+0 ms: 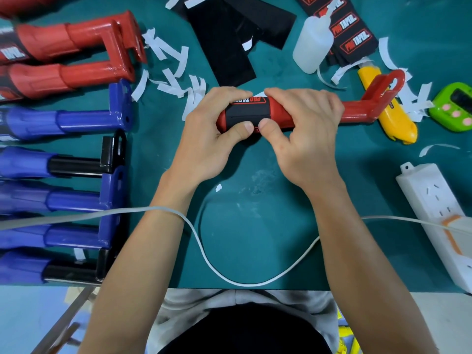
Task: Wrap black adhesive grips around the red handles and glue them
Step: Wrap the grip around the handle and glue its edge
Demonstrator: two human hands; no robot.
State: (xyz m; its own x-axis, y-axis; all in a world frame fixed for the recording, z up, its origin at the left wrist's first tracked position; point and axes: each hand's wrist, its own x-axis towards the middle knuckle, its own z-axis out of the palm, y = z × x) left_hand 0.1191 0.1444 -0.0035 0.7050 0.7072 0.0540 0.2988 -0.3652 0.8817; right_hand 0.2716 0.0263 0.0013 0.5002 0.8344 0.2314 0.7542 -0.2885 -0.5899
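The green table mat [255, 159] fills most of the frame. Its near edge runs straight across the lower part, just above the person's lap. The only open room is the bare patch in the lower centre, between the forearms, and a white cable [204, 254] loops across it.

A row of blue handles [76, 121] packs the left side down to the table edge, some with black ends. Above them, in the upper left, lie two red handles [76, 57], one with a black label reading "TAPER". A white power strip [434, 208] lies slanted along the right edge. Black sheets [229, 42] lie in the upper centre.

The red handle [357, 112] being worked on lies crosswise in the middle of the frame, its hooked end pointing right over a yellow knife [398, 123]. The black grip [249, 112] is wrapped round its thick end, and "PRO TA" shows on it upside down. The left hand [212, 129] and the right hand [304, 131] are close together, both clamped round the handle. Their thumbs press side by side on the grip's lower edge.

A white squeeze bottle [311, 42] stands in the upper right beside a stack of grips [350, 29] printed "PRO TAPER". A green timer [454, 106] sits at the right edge. White paper strips [173, 65] are scattered around the top.
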